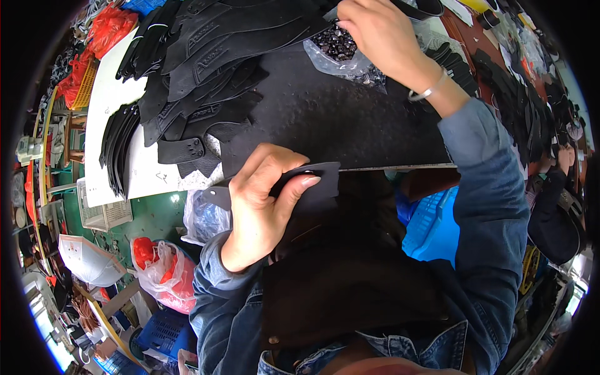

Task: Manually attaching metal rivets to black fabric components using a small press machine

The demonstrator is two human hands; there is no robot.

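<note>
My left hand (259, 203) is closed on a black leather piece (327, 178), the thumb pressing near a small round dark stud on it. One end of this strip, with a hole, sticks out to the left of the hand. Up at the far side of the table, my right hand (384, 40) is over a clear plastic bag (357, 69) of small shiny black studs (334, 45). Its fingers are bent together at the bag, and whatever they pinch is too small or hidden to make out.
Overlapping black leather pieces (206, 59) are piled at the table's far left, with a stack of strips (119, 150) beside them. A dark work mat (350, 125) covers the table's middle. Below stand a blue basket (434, 228), a white crate (103, 206) and a bag of red items (164, 272).
</note>
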